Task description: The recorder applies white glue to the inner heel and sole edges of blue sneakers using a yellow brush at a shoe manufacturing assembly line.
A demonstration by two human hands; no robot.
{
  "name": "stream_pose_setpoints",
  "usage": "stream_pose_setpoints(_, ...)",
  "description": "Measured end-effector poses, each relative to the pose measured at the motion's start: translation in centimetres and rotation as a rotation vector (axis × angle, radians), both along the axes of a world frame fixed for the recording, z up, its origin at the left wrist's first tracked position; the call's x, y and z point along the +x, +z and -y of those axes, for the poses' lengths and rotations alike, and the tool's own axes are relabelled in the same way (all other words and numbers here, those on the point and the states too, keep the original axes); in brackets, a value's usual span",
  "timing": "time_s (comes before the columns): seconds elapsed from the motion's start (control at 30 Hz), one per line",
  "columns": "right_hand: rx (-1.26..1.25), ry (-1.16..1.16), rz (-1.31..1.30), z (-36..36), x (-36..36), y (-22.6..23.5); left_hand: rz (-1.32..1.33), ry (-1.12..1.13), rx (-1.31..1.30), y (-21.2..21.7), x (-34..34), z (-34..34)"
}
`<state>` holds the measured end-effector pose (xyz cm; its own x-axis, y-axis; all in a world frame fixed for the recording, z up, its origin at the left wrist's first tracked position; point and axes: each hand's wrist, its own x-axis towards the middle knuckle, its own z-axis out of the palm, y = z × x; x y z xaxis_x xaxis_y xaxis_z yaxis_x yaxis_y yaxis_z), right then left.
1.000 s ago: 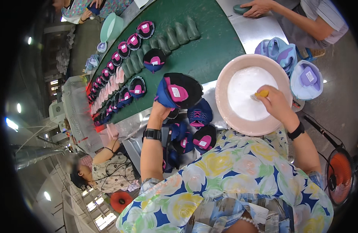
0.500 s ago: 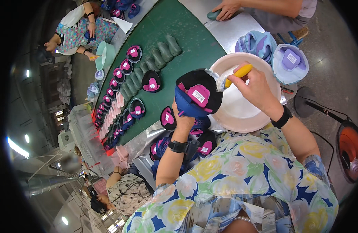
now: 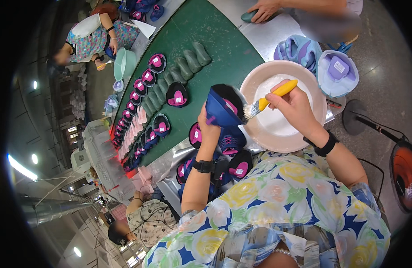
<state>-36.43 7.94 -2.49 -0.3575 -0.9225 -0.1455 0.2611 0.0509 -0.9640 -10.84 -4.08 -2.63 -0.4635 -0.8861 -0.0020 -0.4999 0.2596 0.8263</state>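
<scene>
My left hand (image 3: 207, 127) is closed around a blue shoe upper (image 3: 223, 109), tilted so its blue side faces me and its black and pink inside shows at the top right. In my right hand (image 3: 295, 107) is a paintbrush (image 3: 279, 93) with a yellow handle; its whitish bristles meet or nearly meet the right edge of the upper. Below the brush stands a wide pale pink basin (image 3: 319, 96) with white liquid (image 3: 277, 120) in it. More blue, black and pink uppers (image 3: 232, 140) lie beside and below my left hand.
A green conveyor belt (image 3: 215, 40) carries rows of shoe uppers (image 3: 156, 63) and dark green shoe lasts (image 3: 193, 60). Light blue uppers (image 3: 336, 73) lie right of the basin. A round heater or fan (image 3: 404, 174) stands at the far right. Co-workers sit around the belt.
The upper has turned in my left hand, so its blue side shows more and its inside less. The brush has shifted slightly down and left along its edge.
</scene>
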Motion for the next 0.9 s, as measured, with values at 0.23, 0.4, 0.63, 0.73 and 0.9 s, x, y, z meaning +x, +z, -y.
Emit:
stream_pose_setpoints(0.23,-0.300,0.164,-0.395,0.0,-0.9,0.6,-0.572,0.311,1.597,0.1,-1.9,-2.6)
stream_pose_setpoints(0.4,-0.555,0.292,-0.555,1.7,0.5,1.2,-0.731,0.153,1.918,-2.2,-2.2,-5.1)
stream_pose_setpoints(0.63,-0.151,0.432,-0.534,2.4,-1.2,0.6,-0.639,0.201,1.557,-0.1,-2.3,-3.8)
stream_pose_setpoints(0.73,0.017,0.536,-0.436,2.2,-2.7,1.6,-0.641,0.219,1.403,-1.0,-1.0,-4.0)
stream_pose_setpoints(0.9,-0.277,0.281,-0.503,2.0,-2.3,2.3,-0.523,0.130,1.287,1.0,-1.4,-2.5)
